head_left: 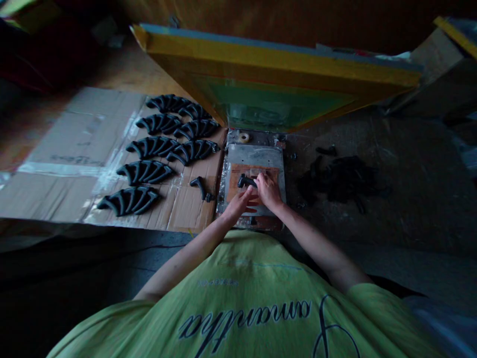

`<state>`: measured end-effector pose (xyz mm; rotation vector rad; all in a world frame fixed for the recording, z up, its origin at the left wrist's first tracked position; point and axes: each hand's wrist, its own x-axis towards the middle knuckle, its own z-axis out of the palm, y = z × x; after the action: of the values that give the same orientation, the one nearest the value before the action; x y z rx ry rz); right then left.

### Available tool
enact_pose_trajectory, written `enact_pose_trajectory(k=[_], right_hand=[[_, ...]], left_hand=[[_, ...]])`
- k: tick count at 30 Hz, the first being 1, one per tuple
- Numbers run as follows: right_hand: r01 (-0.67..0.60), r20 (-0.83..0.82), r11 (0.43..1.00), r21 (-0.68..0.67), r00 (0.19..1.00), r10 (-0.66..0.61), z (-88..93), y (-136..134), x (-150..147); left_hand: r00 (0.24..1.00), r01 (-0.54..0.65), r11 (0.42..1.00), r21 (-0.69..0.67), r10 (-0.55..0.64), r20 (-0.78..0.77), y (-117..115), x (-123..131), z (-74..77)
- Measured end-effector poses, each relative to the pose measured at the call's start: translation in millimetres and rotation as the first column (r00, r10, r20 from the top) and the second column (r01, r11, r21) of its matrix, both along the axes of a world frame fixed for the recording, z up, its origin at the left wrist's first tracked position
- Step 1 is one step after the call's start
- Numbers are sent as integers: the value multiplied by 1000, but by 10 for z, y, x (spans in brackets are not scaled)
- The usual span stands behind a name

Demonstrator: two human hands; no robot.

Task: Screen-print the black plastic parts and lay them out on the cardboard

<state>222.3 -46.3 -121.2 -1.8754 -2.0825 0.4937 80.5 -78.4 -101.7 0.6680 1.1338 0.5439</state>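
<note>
A black curved plastic handle (246, 181) lies over a brown board on a small metal base (244, 153) in front of me. My right hand (269, 191) is closed on the right end of this handle, its fingers bent down over it. From below, my left hand (240, 202) reaches in, with a fingertip at the lower edge of the handle. Its other fingers stretch out to the right, apart from each other. A single similar black handle (201, 188) rests on the cardboard, left of the base.
Rows of nested black handles (145, 173) lie on flat cardboard (74, 141) at left. A loose heap of them (346, 179) sits on the dark tabletop at right. Beyond the base, a yellow-edged screen frame (283, 54) stands tilted up. A tape roll (244, 137) lies beneath it.
</note>
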Motion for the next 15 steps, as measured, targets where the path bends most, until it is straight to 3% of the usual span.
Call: enact_pose_trajectory(k=[5, 8, 11, 13, 15], right_hand=[[-28, -165, 1000, 13, 986, 30, 81, -164, -164], [-184, -287, 983, 27, 940, 183, 109, -165, -121], [-204, -261, 971, 128, 937, 232, 95, 79, 379], [-51, -168, 986, 156, 983, 77, 41, 336, 934], [73, -105, 987, 145, 993, -58, -67, 576, 1512]], left_hand=[[985, -172, 985, -12, 172, 5, 63, 53, -5], [957, -263, 963, 51, 267, -113, 62, -35, -11], [919, -299, 928, 222, 343, -196, 124, -331, -29], [846, -325, 879, 350, 435, -307, 178, -658, -86], [718, -305, 859, 411, 491, -493, 203, -1040, -192]])
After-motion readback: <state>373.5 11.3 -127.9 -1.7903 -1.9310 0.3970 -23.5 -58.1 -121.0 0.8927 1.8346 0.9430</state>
